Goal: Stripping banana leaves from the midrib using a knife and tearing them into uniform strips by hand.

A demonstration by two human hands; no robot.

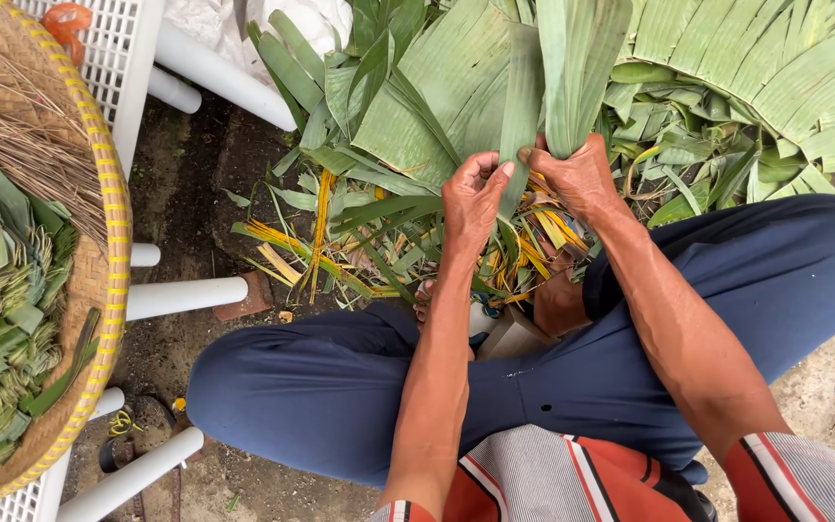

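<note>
My left hand (472,201) pinches a narrow strip of green banana leaf (517,106) by its lower end. My right hand (580,176) grips the base of a wider bunch of leaf strips (577,68) that stand up from it. Both hands are close together, over a heap of green and yellow leaf scraps (379,242) on the ground. I sit cross-legged in dark blue trousers (340,387) with my forearms stretched forward over my knees.
A round woven tray (99,280) at the left holds folded leaf pieces (2,319) and thin dry sticks (21,126), resting on a white plastic chair (176,295). Large banana leaves (775,58) lie at the top right. Bare dirt ground (186,174) shows between.
</note>
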